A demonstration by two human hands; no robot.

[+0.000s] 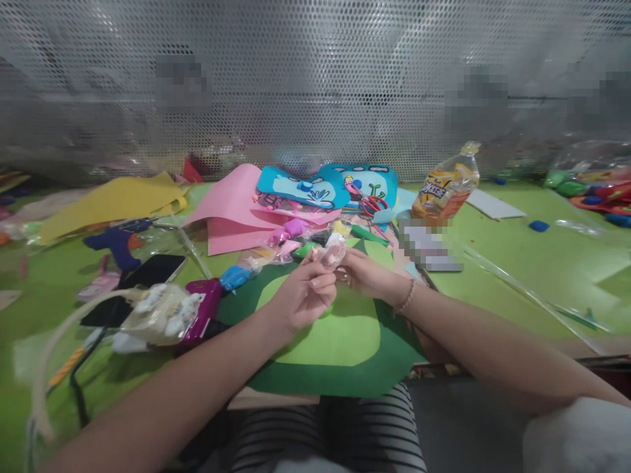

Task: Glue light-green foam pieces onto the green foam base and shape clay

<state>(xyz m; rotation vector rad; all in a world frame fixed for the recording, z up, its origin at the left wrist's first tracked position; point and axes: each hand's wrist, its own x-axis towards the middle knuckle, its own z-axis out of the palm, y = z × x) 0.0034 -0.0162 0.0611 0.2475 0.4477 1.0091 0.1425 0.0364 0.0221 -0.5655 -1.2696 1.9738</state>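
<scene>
Between both hands is a small clear plastic packet point(334, 253) with a pale pink lump in it, perhaps modelling clay. My left hand point(306, 292) pinches it from the left with curled fingers. From the right, my right hand point(362, 272) grips it with thumb and fingers. Both hands are above a light green paper shape point(345, 338) on a larger dark green paper point(325, 381). Just beyond the hands lie several wrapped clay lumps, among them a purple one point(296, 228) and a blue one point(234, 277).
At the left are a blue glue gun point(118, 244), a dark phone point(162, 269) and a cable point(44, 368). Pink paper point(231, 210), blue decorated cut-outs point(305, 187) and red scissors point(374, 205) lie behind. An oil bottle point(446, 187) stands back right, before a perforated metal screen point(315, 85).
</scene>
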